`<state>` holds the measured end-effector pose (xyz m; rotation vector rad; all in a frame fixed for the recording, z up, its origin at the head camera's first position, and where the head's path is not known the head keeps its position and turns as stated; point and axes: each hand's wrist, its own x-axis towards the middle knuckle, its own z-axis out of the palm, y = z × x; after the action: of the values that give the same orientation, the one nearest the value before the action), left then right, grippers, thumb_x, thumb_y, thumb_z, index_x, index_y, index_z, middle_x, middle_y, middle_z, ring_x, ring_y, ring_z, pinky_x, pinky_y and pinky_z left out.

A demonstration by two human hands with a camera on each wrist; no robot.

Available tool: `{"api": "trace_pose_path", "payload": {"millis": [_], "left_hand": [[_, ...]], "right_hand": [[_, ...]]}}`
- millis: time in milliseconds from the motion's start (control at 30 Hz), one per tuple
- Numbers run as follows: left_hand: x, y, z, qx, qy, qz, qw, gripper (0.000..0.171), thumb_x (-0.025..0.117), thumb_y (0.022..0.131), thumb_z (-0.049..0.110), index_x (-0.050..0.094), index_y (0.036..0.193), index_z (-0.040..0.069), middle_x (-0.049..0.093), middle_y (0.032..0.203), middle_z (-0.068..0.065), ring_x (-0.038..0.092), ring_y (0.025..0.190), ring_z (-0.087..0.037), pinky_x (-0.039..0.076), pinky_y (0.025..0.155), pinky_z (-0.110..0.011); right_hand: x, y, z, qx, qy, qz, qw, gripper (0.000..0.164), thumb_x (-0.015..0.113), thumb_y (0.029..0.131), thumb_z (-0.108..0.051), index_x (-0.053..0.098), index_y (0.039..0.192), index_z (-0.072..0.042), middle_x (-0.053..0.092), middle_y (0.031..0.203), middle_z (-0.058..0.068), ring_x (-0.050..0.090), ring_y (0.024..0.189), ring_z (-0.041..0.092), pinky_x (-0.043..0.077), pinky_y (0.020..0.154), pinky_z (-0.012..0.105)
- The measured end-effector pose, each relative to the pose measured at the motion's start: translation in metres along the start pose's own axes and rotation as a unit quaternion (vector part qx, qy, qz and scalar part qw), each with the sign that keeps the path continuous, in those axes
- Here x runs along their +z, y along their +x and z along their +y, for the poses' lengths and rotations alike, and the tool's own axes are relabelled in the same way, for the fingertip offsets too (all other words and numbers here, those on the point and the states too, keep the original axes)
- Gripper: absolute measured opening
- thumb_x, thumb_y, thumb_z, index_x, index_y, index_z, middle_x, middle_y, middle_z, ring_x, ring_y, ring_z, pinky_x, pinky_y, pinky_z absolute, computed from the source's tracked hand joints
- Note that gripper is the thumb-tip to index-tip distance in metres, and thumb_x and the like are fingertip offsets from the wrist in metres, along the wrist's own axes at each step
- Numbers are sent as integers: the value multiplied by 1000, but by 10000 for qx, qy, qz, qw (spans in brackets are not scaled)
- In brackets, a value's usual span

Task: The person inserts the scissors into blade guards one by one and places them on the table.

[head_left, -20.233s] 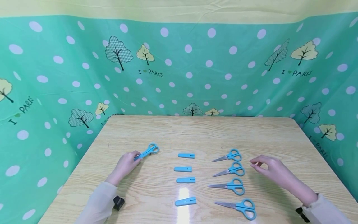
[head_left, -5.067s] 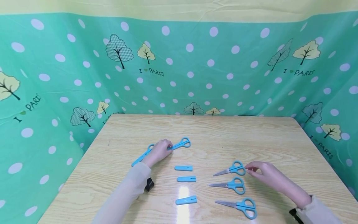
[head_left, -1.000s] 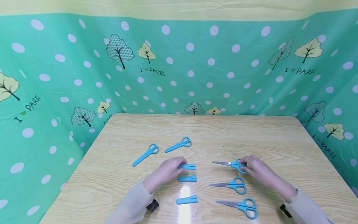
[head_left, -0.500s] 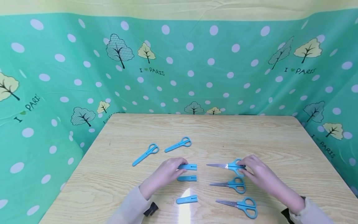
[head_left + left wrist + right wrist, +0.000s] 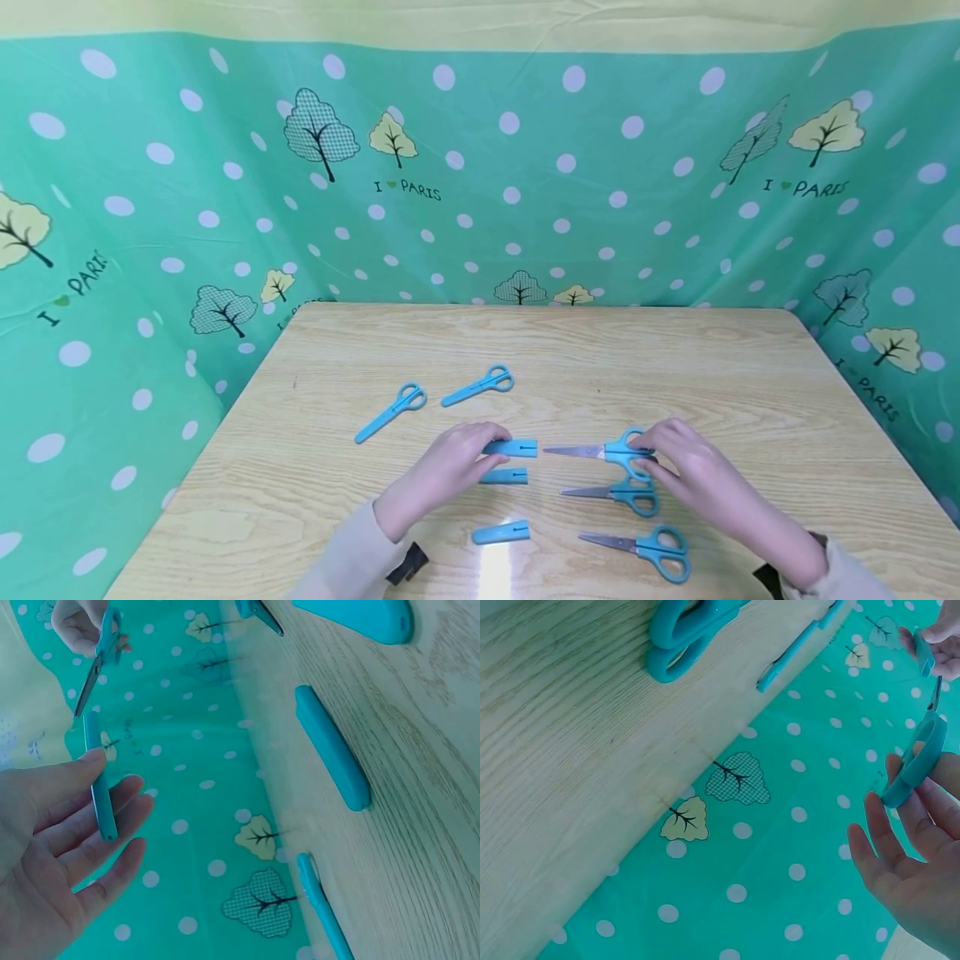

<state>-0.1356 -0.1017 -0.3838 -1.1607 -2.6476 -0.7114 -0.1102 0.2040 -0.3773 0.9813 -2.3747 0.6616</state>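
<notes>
My left hand (image 5: 450, 462) pinches a blue scissors cover (image 5: 522, 448) between thumb and fingers, its slotted end pointing right. Facing it, a pair of blue-handled scissors (image 5: 618, 452) is gripped at the handles by my right hand (image 5: 690, 462). The blades are closed and point left; a small gap separates their tip from the cover (image 5: 100, 795). Both things appear lifted off the table in the wrist views. Nearer me lie two loose covers, an upper one (image 5: 506, 477) and a lower one (image 5: 501, 532), and two uncovered scissors, one (image 5: 633, 497) above the other (image 5: 647, 550).
Two covered scissors lie behind my left hand: one (image 5: 390, 414) at left, one (image 5: 477, 387) nearer the middle. The wooden table (image 5: 675, 358) ends at a green dotted curtain (image 5: 420, 242) hanging behind and at the sides.
Earlier, one covered pair of scissors was set down at left, then a second beside it. Lately my right hand has lifted the third pair and moved it left toward the cover in my left hand.
</notes>
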Motion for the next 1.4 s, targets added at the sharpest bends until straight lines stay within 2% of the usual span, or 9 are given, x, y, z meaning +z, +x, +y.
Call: {"api": "trace_pose_path", "payload": {"millis": [233,467,600,700,833,933,1133,1267,1400], "left_hand": [[-1,1,3,40,8,-2,10000,23,63,82,17,59,101,5,64,97,-3,60,91,-14,48,83,-27],[-2,2,7,185,52,96,9998,22,63,81,16,59,99,5,65,96,-3,60,89,-13,48,81,-25],[-2,3,7,264,43,136,9996,22,64,81,15,60,99,5,65,95,-3,61,88,-13,48,80,-24],[-1,3,7,322,26,164,9993,21,65,80,14,60,98,5,65,94,-3,61,87,-13,48,79,-24],[-1,3,8,356,29,178,9992,21,65,79,14,60,98,5,65,94,-3,61,87,-12,48,78,-23],[-1,4,9,384,56,184,9991,22,65,79,14,60,98,4,65,94,-3,61,86,-12,48,78,-23],[-1,5,10,436,133,200,9988,22,65,79,15,60,98,5,66,93,-3,61,86,-12,48,78,-22],[1,6,11,469,155,195,9986,22,65,79,16,60,97,5,66,93,-3,61,85,-11,48,77,-21],[2,6,13,424,148,152,9989,22,65,80,16,61,98,5,66,94,-3,61,85,-11,48,77,-22]], "right_hand": [[0,0,-2,-58,34,36,10000,35,43,87,-39,63,87,-11,58,85,-8,52,78,8,41,70,7],[0,0,-1,-70,19,13,10000,28,50,86,-34,64,87,-10,58,84,-7,51,78,8,40,69,7],[0,0,-1,-47,-28,-35,10000,18,60,81,-26,64,88,-10,58,84,-7,52,78,8,40,69,7],[1,0,-1,-74,-56,-47,9999,18,61,81,-26,64,88,-10,58,84,-7,52,77,8,40,69,7],[1,0,-1,-132,-40,-18,9999,29,51,86,-34,64,88,-9,59,83,-7,52,77,8,40,69,7],[2,1,-2,-152,-43,-23,9999,29,50,86,-34,64,88,-9,59,83,-7,52,77,8,40,69,7],[3,3,-3,-149,-139,-99,9997,17,64,79,-23,64,88,-9,60,83,-6,52,77,8,40,70,8],[3,4,-4,-123,-197,-147,9996,16,69,74,-17,64,87,-8,60,82,-6,52,77,8,39,70,7],[4,5,-5,-153,-240,-180,9994,17,63,80,-25,64,86,-9,60,82,-5,52,77,9,42,68,10]]}}
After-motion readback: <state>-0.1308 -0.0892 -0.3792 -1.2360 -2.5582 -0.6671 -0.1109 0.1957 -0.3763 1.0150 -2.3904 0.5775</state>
